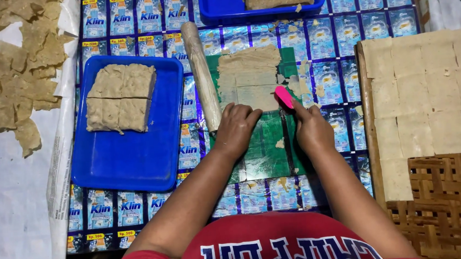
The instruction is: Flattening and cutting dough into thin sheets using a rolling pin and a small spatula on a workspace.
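Note:
A thin flattened sheet of beige dough (248, 77), scored into squares, lies on a green mat (266, 143) in the middle. My left hand (236, 128) rests with bent fingers at the sheet's near edge, touching the mat and holding nothing. My right hand (310, 128) grips a pink cutter (284, 96) whose tip sits at the sheet's right near corner. A dough-coated rolling pin (202, 74) lies along the mat's left side, right next to my left hand.
A blue tray (130, 158) at left holds a thick dough block (121, 97) cut in four. Another blue tray (222, 8) with dough stands at the back. Thin dough squares (428, 94) cover a woven bamboo mat (447, 206) at right. Dried pieces (13, 74) lie on white paper at far left.

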